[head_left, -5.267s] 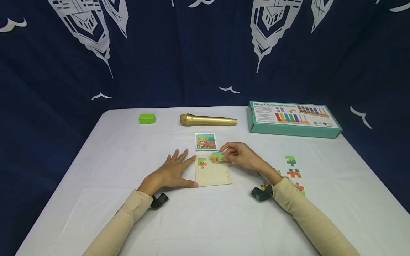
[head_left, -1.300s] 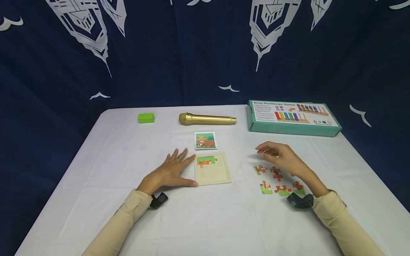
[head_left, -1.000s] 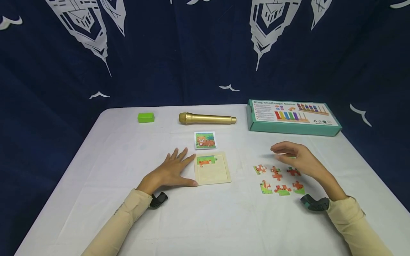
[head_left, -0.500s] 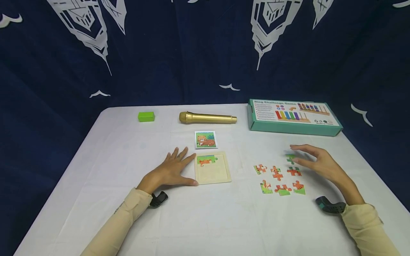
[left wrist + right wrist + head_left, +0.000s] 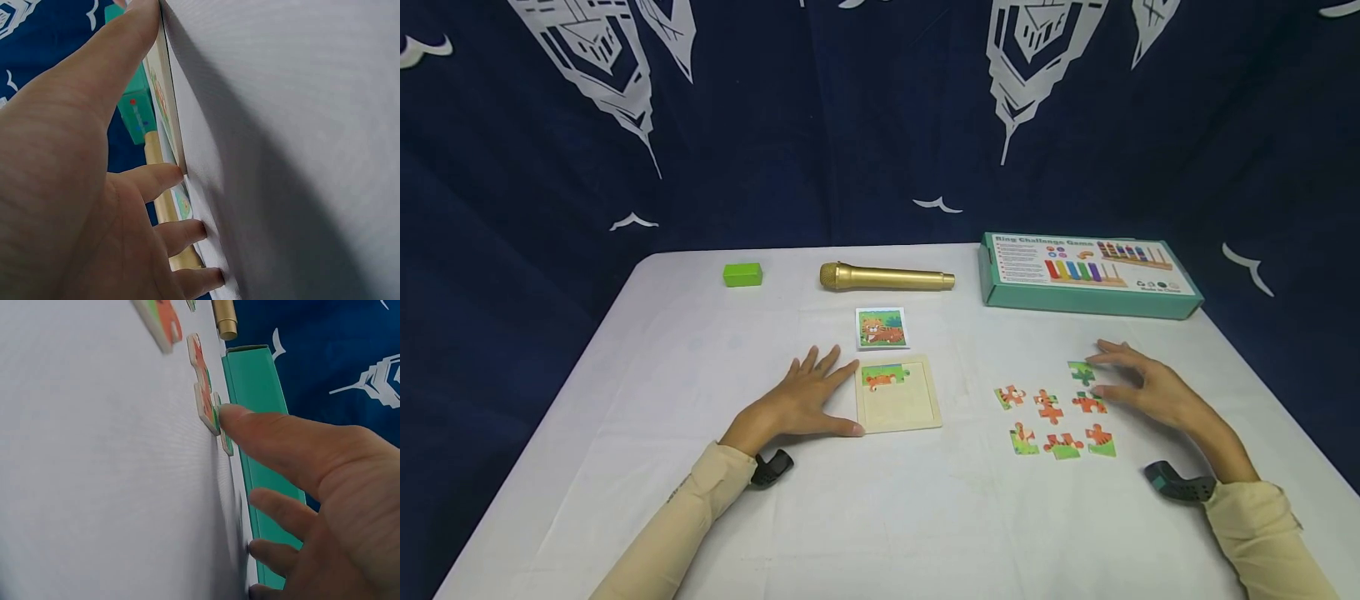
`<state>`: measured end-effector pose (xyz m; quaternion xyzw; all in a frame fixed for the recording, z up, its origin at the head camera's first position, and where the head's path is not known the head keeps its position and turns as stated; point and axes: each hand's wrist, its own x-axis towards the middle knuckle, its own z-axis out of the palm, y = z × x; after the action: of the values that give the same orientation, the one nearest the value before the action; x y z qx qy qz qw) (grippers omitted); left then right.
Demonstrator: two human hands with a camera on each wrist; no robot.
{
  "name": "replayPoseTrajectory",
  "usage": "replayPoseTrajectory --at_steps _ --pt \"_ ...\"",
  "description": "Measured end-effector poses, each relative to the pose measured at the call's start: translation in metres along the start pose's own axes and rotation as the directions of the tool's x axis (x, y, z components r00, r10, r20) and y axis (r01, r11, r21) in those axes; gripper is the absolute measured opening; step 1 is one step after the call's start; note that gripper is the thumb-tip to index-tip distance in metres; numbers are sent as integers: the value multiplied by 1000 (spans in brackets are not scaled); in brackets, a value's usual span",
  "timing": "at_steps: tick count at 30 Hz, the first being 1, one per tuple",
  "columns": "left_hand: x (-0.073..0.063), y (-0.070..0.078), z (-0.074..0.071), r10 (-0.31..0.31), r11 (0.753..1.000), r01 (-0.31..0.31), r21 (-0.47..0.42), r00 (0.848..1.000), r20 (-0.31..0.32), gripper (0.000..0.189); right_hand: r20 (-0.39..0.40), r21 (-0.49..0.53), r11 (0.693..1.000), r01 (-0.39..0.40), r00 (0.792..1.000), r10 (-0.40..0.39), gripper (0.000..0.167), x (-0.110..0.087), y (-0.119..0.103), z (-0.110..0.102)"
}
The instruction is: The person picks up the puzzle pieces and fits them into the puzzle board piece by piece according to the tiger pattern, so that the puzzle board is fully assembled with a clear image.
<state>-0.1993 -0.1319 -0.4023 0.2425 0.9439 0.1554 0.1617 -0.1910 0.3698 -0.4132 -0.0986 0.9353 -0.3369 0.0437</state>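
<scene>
My left hand lies spread on the table, its thumb and index fingertip at the left edge of a pale wooden puzzle tray. Two joined puzzle pieces, green and orange, sit in the tray's upper left. On the right, my right hand hovers with thumb and fingers apart beside a green puzzle piece and a red-orange piece. In the right wrist view the thumb tip overlaps the edge of a piece. Nothing is gripped by either hand.
Several other puzzle pieces lie in loose rows left of the right hand. Behind the tray is a tiger picture card. Farther back are a green block, a gold microphone and a teal game box.
My right hand has let go of a puzzle piece in the tray, joined to the first one. It has then moved right to the loose pieces. My left hand stays in place.
</scene>
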Motion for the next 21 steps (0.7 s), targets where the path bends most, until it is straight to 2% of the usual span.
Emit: replayPoseTrajectory --at_steps 6,15,21 --pt "0 0 0 2 1000 -2 10 1000 -3 103 -6 -7 1000 7 1000 -7 51 -1 2 2" --pt "-1 0 0 -2 1000 2 1 1000 0 103 -63 -14 997 74 995 -75 28 2 2 6" --pt "-1 0 0 0 1000 0 -1 1000 -1 103 -73 -12 998 64 995 -65 28 2 2 7"
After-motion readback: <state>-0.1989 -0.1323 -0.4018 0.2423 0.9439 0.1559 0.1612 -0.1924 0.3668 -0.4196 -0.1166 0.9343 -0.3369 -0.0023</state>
